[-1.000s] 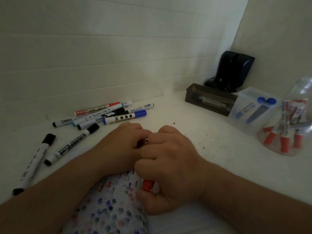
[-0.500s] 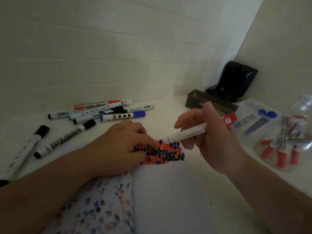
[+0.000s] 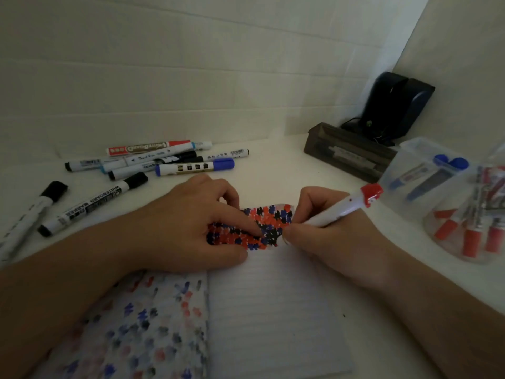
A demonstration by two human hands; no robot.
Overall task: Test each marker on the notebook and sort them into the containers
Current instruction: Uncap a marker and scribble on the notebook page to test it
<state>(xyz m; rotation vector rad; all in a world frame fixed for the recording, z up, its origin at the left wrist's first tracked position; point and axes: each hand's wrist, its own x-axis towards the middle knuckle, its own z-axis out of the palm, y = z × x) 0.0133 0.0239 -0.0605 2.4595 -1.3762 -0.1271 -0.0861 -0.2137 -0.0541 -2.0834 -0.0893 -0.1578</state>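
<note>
Untested whiteboard markers (image 3: 142,165): lay in a loose heap at far left, well apart from the hands.
Left hand (image 3: 191,225): rested on the notebook (image 3: 273,310), fingertips pressed onto the inked patch of test marks (image 3: 262,228); held nothing.
Right hand (image 3: 328,236): half a second earlier raised above the page, now lowered; fingers pinched the red-capped marker (image 3: 347,207), tip at the patch. Testing judged underway.
Clear containers (image 3: 426,170): at right, holding sorted blue and red markers.
</note>
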